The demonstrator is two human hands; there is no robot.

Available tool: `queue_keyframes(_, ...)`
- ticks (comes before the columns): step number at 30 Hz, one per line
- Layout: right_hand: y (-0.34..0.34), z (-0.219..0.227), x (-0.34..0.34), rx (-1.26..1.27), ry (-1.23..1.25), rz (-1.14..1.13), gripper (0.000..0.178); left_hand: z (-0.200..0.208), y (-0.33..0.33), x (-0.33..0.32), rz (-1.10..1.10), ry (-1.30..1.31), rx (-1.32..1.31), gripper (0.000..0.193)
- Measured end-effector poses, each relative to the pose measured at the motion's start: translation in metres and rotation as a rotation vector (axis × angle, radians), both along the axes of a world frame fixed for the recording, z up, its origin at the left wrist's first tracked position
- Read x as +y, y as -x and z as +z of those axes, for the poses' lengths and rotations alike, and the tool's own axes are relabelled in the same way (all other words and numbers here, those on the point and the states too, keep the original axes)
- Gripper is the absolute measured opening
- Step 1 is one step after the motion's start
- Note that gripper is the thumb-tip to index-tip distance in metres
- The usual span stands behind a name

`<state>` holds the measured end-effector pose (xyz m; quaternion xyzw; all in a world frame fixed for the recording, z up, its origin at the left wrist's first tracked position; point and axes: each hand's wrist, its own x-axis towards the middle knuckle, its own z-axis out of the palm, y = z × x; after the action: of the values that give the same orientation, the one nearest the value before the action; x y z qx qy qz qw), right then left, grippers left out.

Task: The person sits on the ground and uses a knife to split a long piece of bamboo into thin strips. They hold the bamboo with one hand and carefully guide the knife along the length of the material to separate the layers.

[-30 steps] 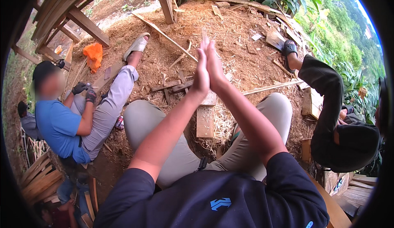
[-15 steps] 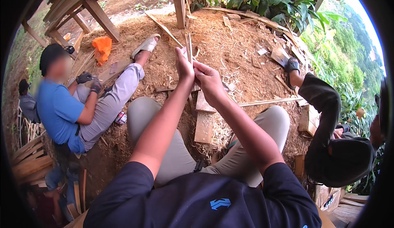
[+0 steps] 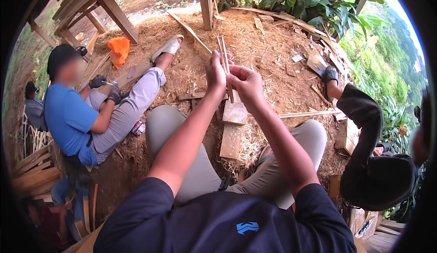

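Thin pale bamboo sticks are held upright between both raised hands. The left hand and right hand are each closed around them, above a flat wooden block.

Dark navy short-sleeve tee with a small blue logo on the chest, grey trousers, bare forearms, left hand and right hand bare too, no gloves.

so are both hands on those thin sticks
Yes, the left hand and the right hand both grip the thin sticks, which poke up above the fingers.
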<state>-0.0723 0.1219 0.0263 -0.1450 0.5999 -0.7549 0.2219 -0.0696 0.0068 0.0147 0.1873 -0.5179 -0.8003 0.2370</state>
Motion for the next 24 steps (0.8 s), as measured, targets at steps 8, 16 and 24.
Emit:
queue_keyframes(8,0.028,0.003,0.011,-0.160,0.071,-0.099,0.031,0.017,0.001,-0.003,-0.150,0.138,-0.088,0.030)
queue_keyframes(16,0.034,-0.002,0.018,-0.066,-0.033,0.004,0.026,0.012,-0.001,-0.017,-0.260,0.128,-0.125,0.023)
queue_keyframes(24,0.033,0.009,0.022,0.054,-0.181,0.083,0.031,0.022,-0.005,-0.017,-0.218,0.160,-0.086,0.028)
